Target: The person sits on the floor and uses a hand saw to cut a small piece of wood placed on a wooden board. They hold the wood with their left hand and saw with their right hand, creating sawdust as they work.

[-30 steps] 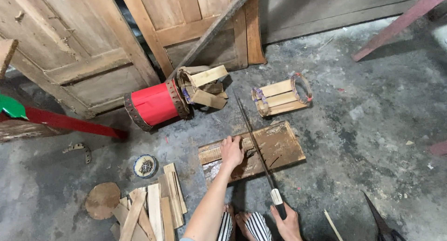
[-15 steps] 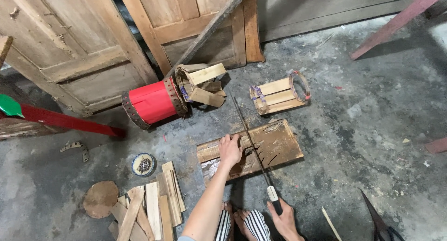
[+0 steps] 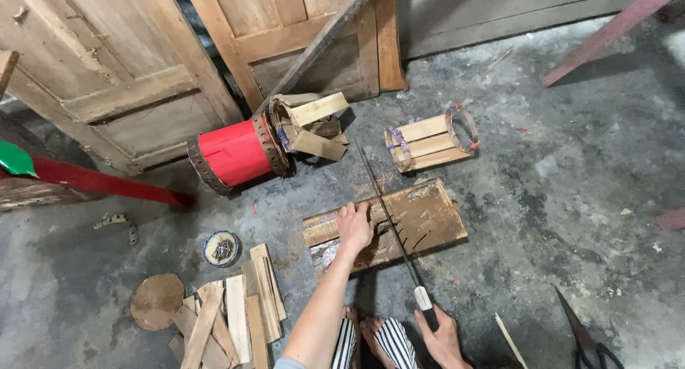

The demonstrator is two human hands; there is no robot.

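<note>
My left hand (image 3: 354, 228) presses flat on the wooden board (image 3: 428, 219) lying on the concrete floor (image 3: 571, 169), fingers spread, gripping nothing. My right hand (image 3: 441, 335) is clamped on the handle of a long thin blade (image 3: 389, 216), which crosses the board just beside the left fingers. As I judge it, a slip of the blade sideways could catch those fingers, since they sit so near its edge. The board could also skid on the dusty floor. Against the earlier frames, the left hand stays planted in the same spot, and the blade has hardly shifted.
</note>
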